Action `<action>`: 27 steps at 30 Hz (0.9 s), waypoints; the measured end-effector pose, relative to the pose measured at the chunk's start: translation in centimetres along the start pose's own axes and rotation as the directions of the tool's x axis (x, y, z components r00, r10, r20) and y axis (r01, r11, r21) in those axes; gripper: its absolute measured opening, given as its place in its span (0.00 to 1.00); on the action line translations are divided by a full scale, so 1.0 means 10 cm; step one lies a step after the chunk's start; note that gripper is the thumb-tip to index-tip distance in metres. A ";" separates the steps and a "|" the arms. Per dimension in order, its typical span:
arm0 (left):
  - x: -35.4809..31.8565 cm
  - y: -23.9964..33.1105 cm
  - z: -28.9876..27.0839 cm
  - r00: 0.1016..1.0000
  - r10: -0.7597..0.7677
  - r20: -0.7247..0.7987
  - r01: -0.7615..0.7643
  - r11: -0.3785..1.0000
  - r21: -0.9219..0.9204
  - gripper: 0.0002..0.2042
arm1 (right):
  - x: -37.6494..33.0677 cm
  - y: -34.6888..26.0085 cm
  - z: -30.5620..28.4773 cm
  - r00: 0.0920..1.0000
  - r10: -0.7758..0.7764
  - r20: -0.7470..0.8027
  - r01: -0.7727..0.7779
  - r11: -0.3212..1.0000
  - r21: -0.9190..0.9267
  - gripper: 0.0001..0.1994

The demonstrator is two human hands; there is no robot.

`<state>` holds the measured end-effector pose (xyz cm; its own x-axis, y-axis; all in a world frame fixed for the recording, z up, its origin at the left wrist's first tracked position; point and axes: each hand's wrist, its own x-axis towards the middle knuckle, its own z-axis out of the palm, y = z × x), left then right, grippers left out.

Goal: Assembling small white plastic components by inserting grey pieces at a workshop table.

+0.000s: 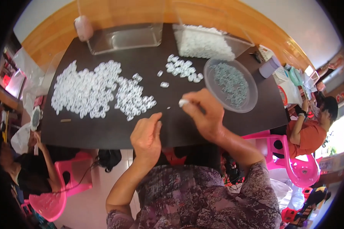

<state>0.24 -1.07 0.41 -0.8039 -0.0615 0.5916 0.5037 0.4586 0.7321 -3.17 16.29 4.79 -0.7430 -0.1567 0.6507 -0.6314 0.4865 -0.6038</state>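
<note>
Above the dark table (103,132), I have my right grip (213,113) pinching a small white piece (183,102), just left of the round tray (252,84) of grey-green parts (231,84). My left grip (146,134) is loosely curled; I cannot tell whether it holds anything. White ovals (84,91) lie heaped farther left.

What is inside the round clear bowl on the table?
The bowl holds many small grey-green pieces, with some bare bowl around them. Whatever lies beneath the pile is covered, so I cannot tell.
</note>
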 end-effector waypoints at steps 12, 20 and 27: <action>0.98 -0.51 0.32 0.946 0.179 0.271 -0.259 0.919 0.298 0.07 | 1.89 1.73 -1.05 0.979 -0.147 -0.138 -0.005 0.665 -0.747 0.12; 1.05 -0.71 0.60 0.875 0.201 0.440 -0.399 0.815 0.420 0.06 | 1.32 1.17 -0.80 0.928 -0.367 -0.058 0.216 0.660 -0.720 0.08; 1.04 -0.56 0.39 0.862 0.152 0.483 -0.316 0.907 0.279 0.04 | 0.74 1.05 -1.01 0.961 -0.274 0.028 0.247 0.812 -0.529 0.05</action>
<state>-12.21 -0.79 1.16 -0.7696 0.4450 0.4579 0.6224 0.6828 0.3827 -13.09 28.96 7.95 -0.5472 -0.3085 0.7780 -0.5790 0.8108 -0.0857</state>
